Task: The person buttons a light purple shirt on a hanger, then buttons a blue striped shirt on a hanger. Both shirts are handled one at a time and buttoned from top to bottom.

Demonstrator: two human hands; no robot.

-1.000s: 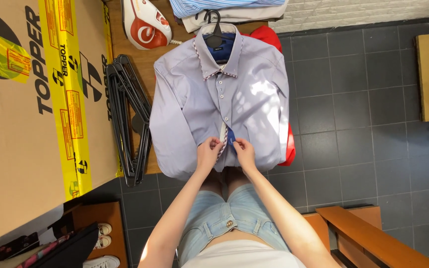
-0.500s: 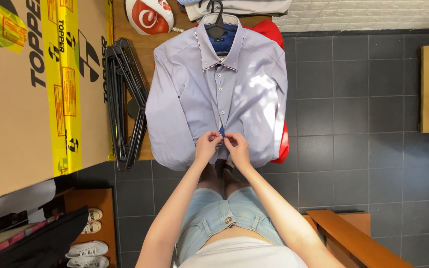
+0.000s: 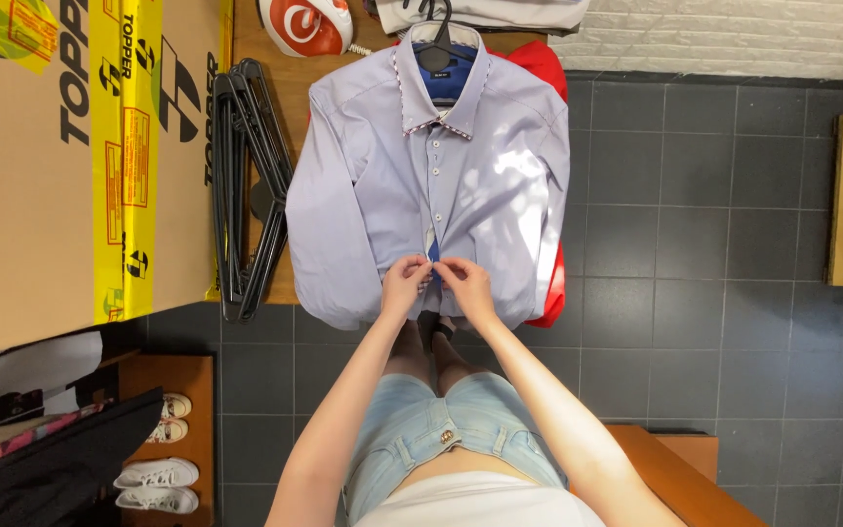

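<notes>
**Two hands, one tiny button**

Both the left hand (image 3: 404, 284) and right hand (image 3: 467, 283) pinch the shirt (image 3: 421, 185) front together, low on the table (image 3: 285, 88). Fingers might slip, or a tug could slide it off the hanger (image 3: 438, 34).

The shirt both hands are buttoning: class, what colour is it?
Pale lilac shirt, with a dark blue inner collar band, seen in the head view, the only one.

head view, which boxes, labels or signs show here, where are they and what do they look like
Cardboard box: far left, large, flat, brown, black lettering.
Yellow tape: strip down the box, black and red print.
Neck label: inside the collar of the lilac shirt, small, dark.
No screens.
</notes>
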